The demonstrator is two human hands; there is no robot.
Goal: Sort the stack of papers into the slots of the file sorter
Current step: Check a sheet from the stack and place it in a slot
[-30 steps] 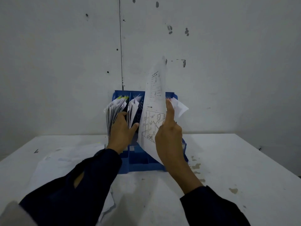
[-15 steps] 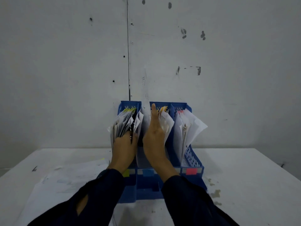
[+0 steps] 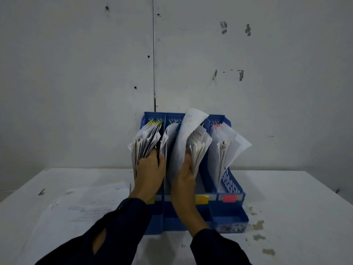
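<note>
A blue file sorter with three slots stands on the white table against the wall, each slot full of upright papers. My left hand rests against the left slot's papers, fingers reaching into the gap beside them. My right hand is inside the middle slot, its fingertips hidden among the sheets; a white sheet rises and curls above it. The right slot's papers fan out to the right. A loose stack of papers lies flat on the table at the left.
Coloured labels mark the sorter's front: yellow and red. The wall is directly behind the sorter. Brownish stains spot the table at the right. A dark mark sits near the table's left edge.
One second ago my right hand held a printed sheet up in front of the sorter. It then went down into the middle slot, and the sheet now stands there, curling above my hand.
</note>
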